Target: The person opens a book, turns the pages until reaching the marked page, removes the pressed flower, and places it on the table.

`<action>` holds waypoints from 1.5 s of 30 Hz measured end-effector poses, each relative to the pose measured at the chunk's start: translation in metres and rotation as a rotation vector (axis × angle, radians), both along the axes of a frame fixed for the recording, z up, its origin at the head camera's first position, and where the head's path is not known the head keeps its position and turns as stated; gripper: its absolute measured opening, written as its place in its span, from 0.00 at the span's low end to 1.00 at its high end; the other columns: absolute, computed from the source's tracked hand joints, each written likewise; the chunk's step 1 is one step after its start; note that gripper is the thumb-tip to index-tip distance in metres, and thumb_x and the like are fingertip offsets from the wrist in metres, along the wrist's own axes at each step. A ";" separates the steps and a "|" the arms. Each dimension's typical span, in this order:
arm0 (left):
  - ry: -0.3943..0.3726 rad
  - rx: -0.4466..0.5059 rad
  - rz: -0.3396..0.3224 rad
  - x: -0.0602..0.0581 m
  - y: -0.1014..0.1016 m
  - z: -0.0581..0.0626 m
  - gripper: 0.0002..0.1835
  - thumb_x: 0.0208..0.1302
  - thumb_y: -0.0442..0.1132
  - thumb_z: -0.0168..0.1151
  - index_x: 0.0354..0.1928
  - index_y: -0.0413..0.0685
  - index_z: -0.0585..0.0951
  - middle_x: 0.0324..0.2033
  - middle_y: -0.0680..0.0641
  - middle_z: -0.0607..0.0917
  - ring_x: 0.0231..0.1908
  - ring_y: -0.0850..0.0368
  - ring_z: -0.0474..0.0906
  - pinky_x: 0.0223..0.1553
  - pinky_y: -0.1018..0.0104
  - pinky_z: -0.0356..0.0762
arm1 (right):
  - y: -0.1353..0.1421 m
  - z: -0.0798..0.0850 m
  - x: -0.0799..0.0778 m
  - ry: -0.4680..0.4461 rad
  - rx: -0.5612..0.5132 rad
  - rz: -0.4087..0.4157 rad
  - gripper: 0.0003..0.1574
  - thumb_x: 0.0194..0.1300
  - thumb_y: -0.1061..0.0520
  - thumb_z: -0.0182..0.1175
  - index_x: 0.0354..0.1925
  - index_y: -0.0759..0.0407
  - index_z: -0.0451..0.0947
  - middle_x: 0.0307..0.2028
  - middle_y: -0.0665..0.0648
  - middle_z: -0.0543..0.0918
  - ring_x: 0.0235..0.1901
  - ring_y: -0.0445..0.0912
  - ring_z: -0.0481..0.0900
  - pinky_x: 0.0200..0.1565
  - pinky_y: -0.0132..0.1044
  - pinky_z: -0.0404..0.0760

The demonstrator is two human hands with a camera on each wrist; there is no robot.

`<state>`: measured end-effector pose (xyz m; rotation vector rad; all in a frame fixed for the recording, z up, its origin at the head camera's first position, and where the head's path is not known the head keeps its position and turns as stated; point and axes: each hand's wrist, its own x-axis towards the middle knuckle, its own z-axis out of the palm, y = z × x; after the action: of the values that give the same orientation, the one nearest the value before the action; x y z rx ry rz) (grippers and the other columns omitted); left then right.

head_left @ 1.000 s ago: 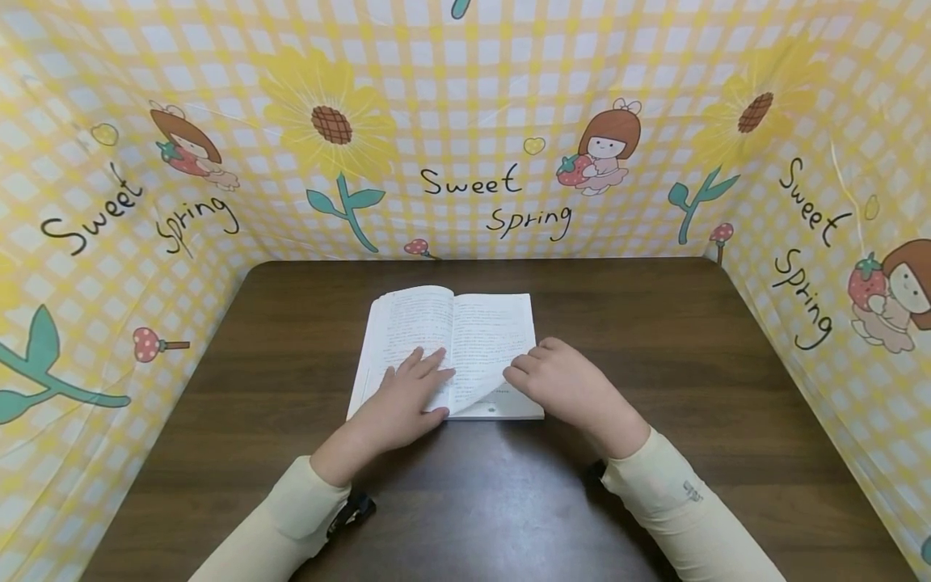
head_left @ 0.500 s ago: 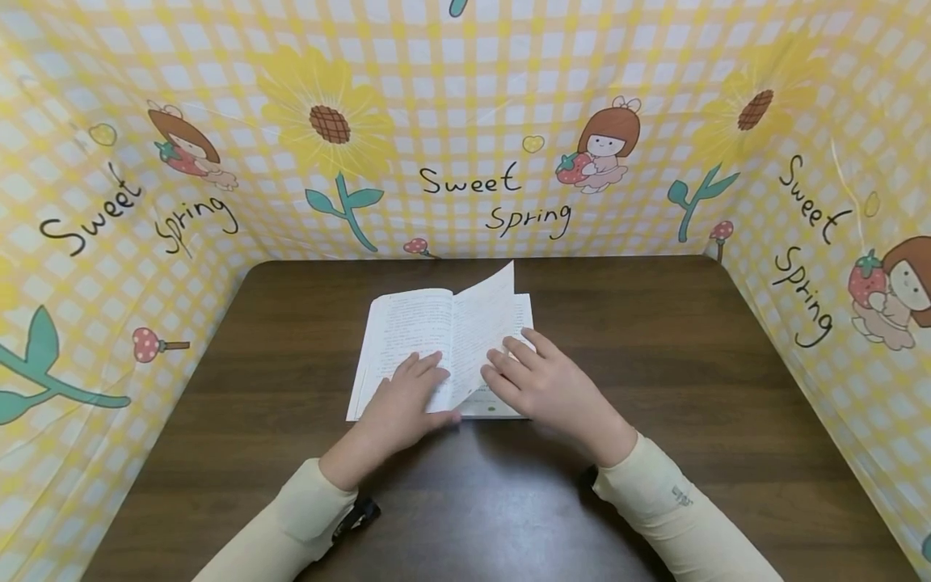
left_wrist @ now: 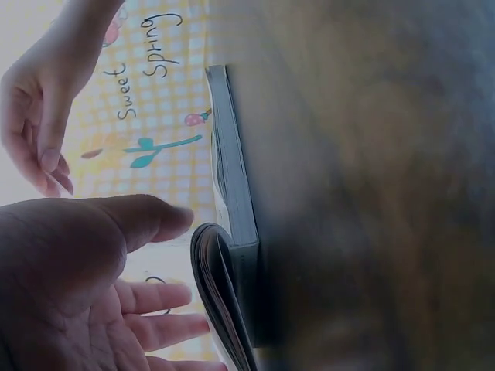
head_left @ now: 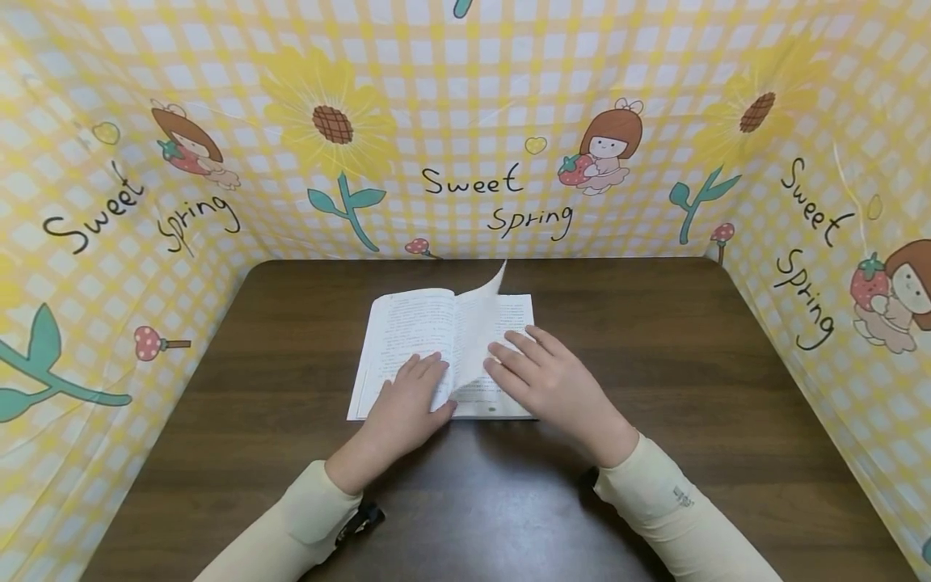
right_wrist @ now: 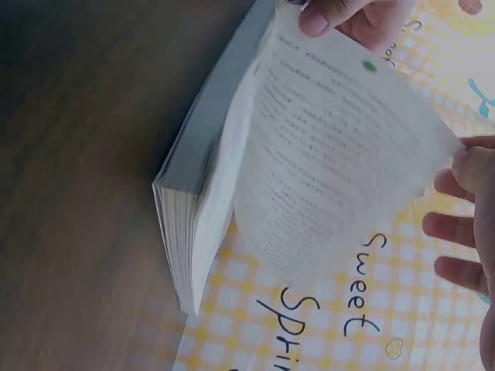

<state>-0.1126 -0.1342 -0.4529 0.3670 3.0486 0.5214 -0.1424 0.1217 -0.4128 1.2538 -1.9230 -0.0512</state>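
Note:
A thick paperback book (head_left: 410, 323) lies spread on the table. My left hand (head_left: 403, 408) rests on its left page with fingers extended, the thumb near the inner lower edge. From the right side a single page (head_left: 476, 323) stands up, its far corner curling above the book. My right hand (head_left: 560, 388) is over the right half; in the right wrist view it pinches a corner of the printed page (right_wrist: 332, 147) between thumb and forefinger, the other fingers apart. The left wrist view shows the book's thick edge (left_wrist: 236, 170) beside my left thumb.
The dark wooden table (head_left: 262, 347) surrounds the book. A yellow checked cloth (head_left: 465, 105) with flowers and lettering walls the table at the back and both sides. Black straps (head_left: 360, 521) sit at the wrists under the pale sleeves.
The page has risen from a slightly lifted lower corner to standing up and leaning left. My right hand has moved a little left, its fingers more spread. The left hand has barely shifted.

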 end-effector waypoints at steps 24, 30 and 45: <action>0.387 0.073 0.077 0.002 -0.008 0.022 0.59 0.55 0.29 0.68 0.83 0.47 0.41 0.81 0.36 0.40 0.79 0.33 0.44 0.70 0.28 0.54 | 0.012 -0.006 -0.015 -0.430 -0.096 -0.264 0.22 0.64 0.55 0.69 0.56 0.55 0.83 0.64 0.63 0.79 0.60 0.60 0.80 0.63 0.59 0.75; 0.290 -0.072 0.063 0.001 -0.011 0.019 0.51 0.57 0.27 0.62 0.82 0.51 0.53 0.81 0.34 0.43 0.78 0.28 0.42 0.66 0.20 0.54 | 0.012 -0.010 -0.013 -0.538 -0.019 -0.343 0.25 0.63 0.52 0.71 0.58 0.55 0.82 0.67 0.65 0.77 0.62 0.61 0.78 0.64 0.61 0.74; 0.096 -0.164 0.080 -0.003 -0.014 0.010 0.35 0.63 0.28 0.58 0.74 0.49 0.70 0.79 0.30 0.52 0.77 0.23 0.43 0.66 0.19 0.51 | 0.017 -0.021 -0.016 -0.822 0.125 -0.389 0.32 0.68 0.44 0.68 0.65 0.53 0.78 0.72 0.62 0.72 0.69 0.60 0.72 0.69 0.63 0.66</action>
<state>-0.1159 -0.1480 -0.4431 0.2719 3.1800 0.2609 -0.1587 0.1384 -0.4338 1.0353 -2.8948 0.1731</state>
